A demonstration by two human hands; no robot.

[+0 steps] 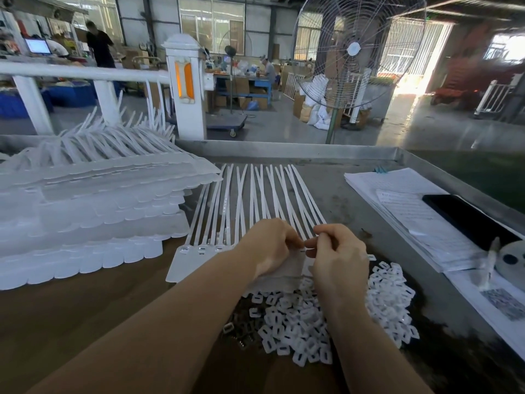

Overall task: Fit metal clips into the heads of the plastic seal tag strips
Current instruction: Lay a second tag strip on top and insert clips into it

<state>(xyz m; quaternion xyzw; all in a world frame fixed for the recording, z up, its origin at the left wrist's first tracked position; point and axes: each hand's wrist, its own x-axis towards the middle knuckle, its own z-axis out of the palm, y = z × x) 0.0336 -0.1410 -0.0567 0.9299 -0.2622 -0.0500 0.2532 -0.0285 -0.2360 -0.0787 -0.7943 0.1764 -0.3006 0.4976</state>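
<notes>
Both hands, left hand [270, 245] and right hand [336, 251], are pinched on one light, flexible strip head [305, 249] mid-frame; tiny clip best held by edges.

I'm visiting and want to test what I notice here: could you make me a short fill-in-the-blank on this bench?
1. Both hands meet over the row of ____ tag strips.
2. The stacked strips lie to the person's ____.
3. A black phone rests on ____.

Missing: white; left; papers
</notes>
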